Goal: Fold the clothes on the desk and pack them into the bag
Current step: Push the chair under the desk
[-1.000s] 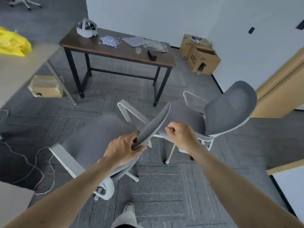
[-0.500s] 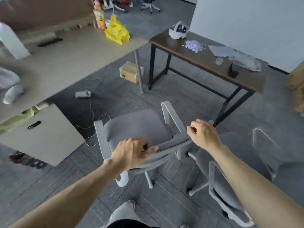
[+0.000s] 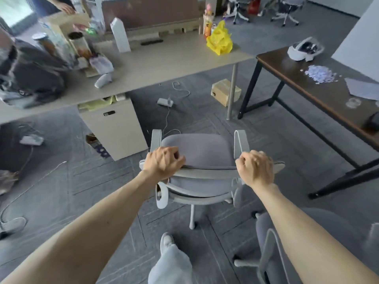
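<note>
One grey chair (image 3: 201, 148) before the desk (image 3: 174, 56)

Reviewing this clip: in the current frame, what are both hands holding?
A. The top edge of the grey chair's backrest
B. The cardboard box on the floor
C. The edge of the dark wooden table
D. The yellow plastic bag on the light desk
A: the left hand and right hand both curl over the top edge of the grey chair, one near each end of its backrest.
</note>
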Available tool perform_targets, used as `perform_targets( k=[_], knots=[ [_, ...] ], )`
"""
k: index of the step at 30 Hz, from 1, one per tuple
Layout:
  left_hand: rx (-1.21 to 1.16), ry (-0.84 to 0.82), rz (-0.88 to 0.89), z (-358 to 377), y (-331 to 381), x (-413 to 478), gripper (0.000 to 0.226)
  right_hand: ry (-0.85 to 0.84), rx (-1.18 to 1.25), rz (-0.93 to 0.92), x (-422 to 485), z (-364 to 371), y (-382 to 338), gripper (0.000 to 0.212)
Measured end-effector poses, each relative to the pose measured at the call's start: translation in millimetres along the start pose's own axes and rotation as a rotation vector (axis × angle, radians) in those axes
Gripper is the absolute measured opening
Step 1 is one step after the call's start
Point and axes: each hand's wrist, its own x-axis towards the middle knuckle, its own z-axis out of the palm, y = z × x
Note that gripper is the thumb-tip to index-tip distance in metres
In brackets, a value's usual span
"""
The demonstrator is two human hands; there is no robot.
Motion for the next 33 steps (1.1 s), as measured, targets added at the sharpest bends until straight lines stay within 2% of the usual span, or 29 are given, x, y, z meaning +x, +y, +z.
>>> perform_targets(
  k=[6,15,29,33],
  knots=[
    [-0.005,-0.035,-0.027,-0.5,12.1,27.2,0.036,-0.024,0.001,0.021,33.5,-1.5,15.2,0.047],
    [-0.006,-0.008,-0.037,15.3,44.8,110.5,0.038,-0.028,0.001,0.053,113.4,12.0,55.8,0.045],
    [-0.01,-0.022,-0.017,18.5,65.1,276.3,0.036,-0.132,-0.076,0.047,293.3,35.3,85.1,0.055],
    [-0.012,0.0,-0.045,14.4,61.6,321.0,0.036,-0.097,-0.048,0.031,343.3,47.1,83.1,0.052]
  ],
)
